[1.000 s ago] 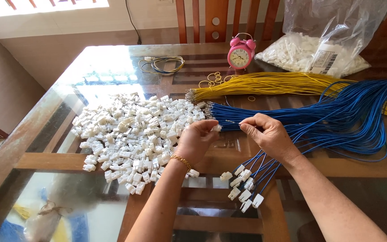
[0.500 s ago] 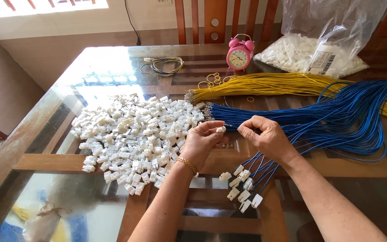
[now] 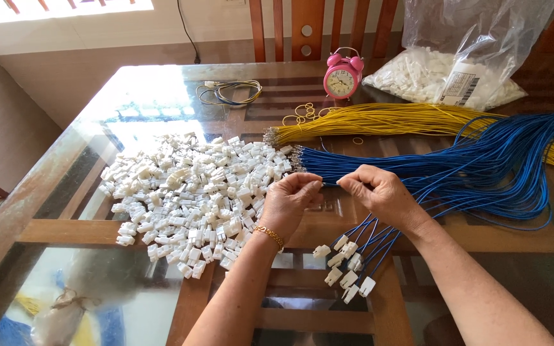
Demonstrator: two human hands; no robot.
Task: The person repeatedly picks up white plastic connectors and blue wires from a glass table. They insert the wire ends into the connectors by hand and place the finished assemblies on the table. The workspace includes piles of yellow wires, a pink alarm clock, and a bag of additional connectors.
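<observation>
A: Largest item?
B: Glass-topped wooden table [image 3: 65, 173], spanning the whole view.

A: Next?
B: Bundle of blue wires [image 3: 482, 170], right side, bare ends pointing left toward the middle. Beyond it, a bundle of yellow wires [image 3: 386, 118], lying the same way.

A: The white heap?
B: Pile of white plastic connectors [image 3: 193, 192], left of centre, just beside the left hand.

A: Far edge?
B: Clear plastic bag of white connectors [image 3: 456, 77], far right; pink alarm clock [image 3: 343, 74] left of it; small coil of cable [image 3: 229, 91] farther left; loose yellow rubber bands [image 3: 302, 113] near the clock.

A: Hands?
B: Left hand [image 3: 290, 205], grip pinched shut at the fingertips near the blue wire ends; what it holds is too small to tell. Right hand [image 3: 379, 192], grip clenched on a cluster of blue wires with connectors fitted [image 3: 351, 269], which hangs near-side below the palm.

A: Smallest?
B: Gold bracelet [image 3: 270, 236] on the left wrist.
</observation>
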